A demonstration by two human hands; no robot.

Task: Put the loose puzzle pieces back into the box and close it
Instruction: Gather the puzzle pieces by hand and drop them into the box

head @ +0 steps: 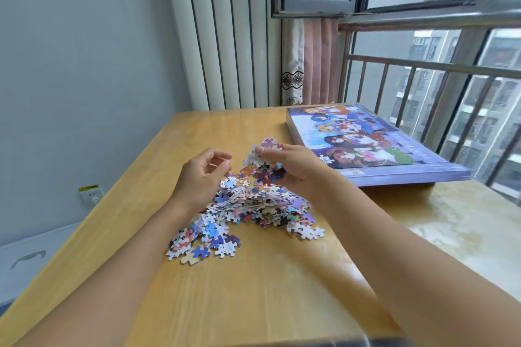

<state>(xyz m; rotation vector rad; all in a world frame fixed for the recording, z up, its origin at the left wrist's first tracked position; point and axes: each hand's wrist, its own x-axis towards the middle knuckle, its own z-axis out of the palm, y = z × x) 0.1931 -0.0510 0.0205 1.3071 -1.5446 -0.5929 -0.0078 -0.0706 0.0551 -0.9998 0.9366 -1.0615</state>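
A heap of loose puzzle pieces [245, 214] lies in the middle of the wooden table [253, 290]. My right hand [293, 169] grips a handful of pieces [260, 160] lifted just above the heap. To its left, my left hand [203, 175] hovers over the heap's left side with fingers curled and thumb near the fingertips; nothing shows in it. The puzzle box [375, 146], purple with a cartoon picture on its lid, lies shut at the back right of the table, right of my right hand.
A window with a metal railing [423, 70] runs along the right, just behind the box. Curtains [310, 65] hang at the back. A wall socket [90, 194] and a white unit [28, 259] sit left of the table.
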